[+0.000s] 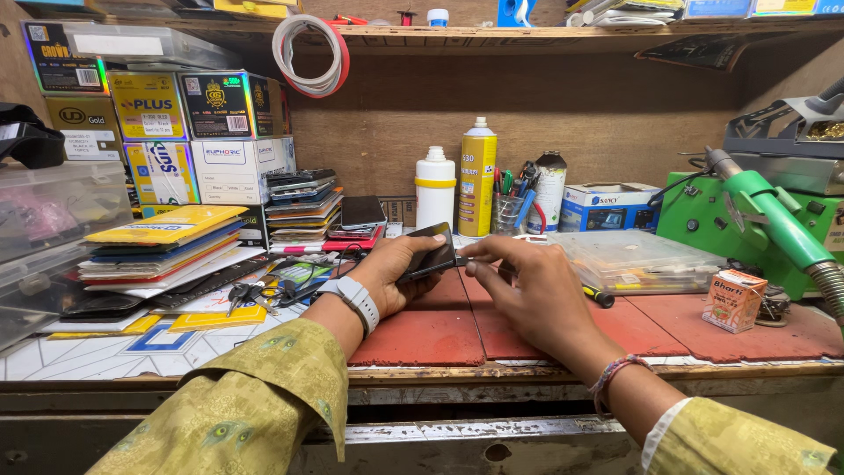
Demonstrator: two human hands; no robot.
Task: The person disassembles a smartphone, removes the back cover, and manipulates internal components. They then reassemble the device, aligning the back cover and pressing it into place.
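Head view: the left hand (391, 268) grips a dark smartphone (431, 251), fingers curled around its lower edge and thumb along its side, so that the phone stands tilted on edge just above the red mat (440, 330) on the bench (527, 374). A light grey wristwatch (353, 299) sits on that wrist. The right hand (527, 286) is closed in a pinch, thumb and forefinger pressed together on a small thin tool whose tip meets the phone's right edge; the tool itself is too small to tell more. Both sleeves are olive-yellow with a printed pattern, and a braided thread band (611, 374) circles the right wrist.

Behind the right hand lies a screwdriver with a yellow and black handle (598, 295), partly hidden. A clear plastic parts box (637, 259) rests on the mat to the right, and a small orange carton (734, 301) stands near it. Further right is a green hot-air tool (774, 224). At the back wall stand a white bottle (435, 189), a yellow spray can (477, 180) and a cup of pens and tools (510, 207). To the left, stacks of flat packets (163, 246) and phones (303, 207) are piled beside coloured boxes.
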